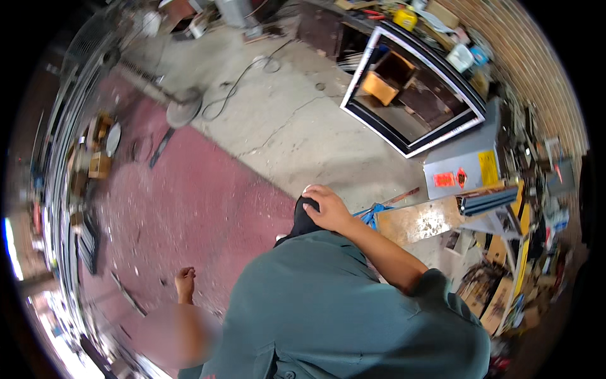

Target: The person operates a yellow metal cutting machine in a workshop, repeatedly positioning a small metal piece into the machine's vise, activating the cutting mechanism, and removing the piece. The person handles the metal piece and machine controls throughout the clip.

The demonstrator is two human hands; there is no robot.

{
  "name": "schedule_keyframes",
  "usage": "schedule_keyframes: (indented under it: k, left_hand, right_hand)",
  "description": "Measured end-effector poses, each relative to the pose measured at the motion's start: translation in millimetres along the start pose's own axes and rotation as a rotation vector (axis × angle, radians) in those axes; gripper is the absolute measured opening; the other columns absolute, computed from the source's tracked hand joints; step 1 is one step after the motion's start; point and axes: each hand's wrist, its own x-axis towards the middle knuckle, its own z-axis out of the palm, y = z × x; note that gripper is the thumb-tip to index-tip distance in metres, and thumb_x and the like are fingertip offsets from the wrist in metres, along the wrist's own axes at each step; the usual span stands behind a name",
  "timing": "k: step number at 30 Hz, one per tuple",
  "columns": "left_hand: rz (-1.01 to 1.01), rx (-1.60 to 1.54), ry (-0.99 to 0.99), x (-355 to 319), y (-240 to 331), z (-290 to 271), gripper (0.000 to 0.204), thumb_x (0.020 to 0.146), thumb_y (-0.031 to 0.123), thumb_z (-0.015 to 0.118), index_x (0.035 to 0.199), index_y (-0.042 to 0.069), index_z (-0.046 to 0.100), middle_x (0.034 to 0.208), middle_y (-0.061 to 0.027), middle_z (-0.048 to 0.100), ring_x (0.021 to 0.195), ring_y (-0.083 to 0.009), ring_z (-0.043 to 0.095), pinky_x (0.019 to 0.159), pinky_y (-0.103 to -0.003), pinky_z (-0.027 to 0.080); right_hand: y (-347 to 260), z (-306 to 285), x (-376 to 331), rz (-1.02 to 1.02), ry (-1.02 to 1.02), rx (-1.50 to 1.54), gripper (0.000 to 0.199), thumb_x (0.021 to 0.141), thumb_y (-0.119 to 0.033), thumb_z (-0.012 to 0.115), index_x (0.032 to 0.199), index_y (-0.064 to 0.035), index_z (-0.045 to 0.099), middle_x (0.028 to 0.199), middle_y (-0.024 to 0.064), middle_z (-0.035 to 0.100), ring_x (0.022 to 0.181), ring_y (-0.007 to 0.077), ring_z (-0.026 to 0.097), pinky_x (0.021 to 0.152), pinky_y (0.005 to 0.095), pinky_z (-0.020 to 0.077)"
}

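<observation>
My right hand [325, 208] lies over my knee in black trousers [303, 222], its fingers spread and nothing held in it. Off to the left, my left hand [185, 279] hangs over the dark red floor [189, 196]. Its fingers are loosely curled, and I see nothing in them. Neither hand touches a tool or workpiece. Nearest to my right hand is a blue strip of cloth or plastic [371, 215] at the end of a worn board [420, 222].
A black-and-white window frame [409, 146] leans at the upper right beside a grey metal cabinet [457, 142]. A cluttered bench [435, 25] stands behind it. Long metal profiles [58, 164] line the left. A cable [243, 79] and round base [184, 108] lie ahead.
</observation>
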Motion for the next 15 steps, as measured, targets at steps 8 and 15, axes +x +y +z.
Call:
schedule_keyframes:
  k: [8,15]
  left_hand:
    - [0.222,0.091,-0.249,162.4,167.1,97.9,0.019,0.091,0.014,0.061,0.095,-0.002,0.070,0.081,-0.0098,0.071,0.071,-0.0163,0.067,0.067,-0.031,0.053]
    - [0.382,0.198,-0.729,219.1,315.5,251.9,0.019,0.092,0.017,0.067,0.101,0.000,0.071,0.080,-0.0071,0.071,0.074,-0.0160,0.068,0.067,-0.030,0.054]
  right_hand:
    - [99.7,-28.7,42.2,0.298,0.167,-0.084,0.034,0.082,-0.022,0.069,0.111,-0.0044,0.067,0.119,0.0149,0.061,0.111,0.0350,0.058,0.096,0.0428,0.0482]
    - [138.9,-136.5,48.0,0.510,0.521,-0.143,0.035,0.083,-0.021,0.068,0.113,-0.0035,0.066,0.120,0.0162,0.060,0.110,0.0358,0.058,0.095,0.0415,0.0493]
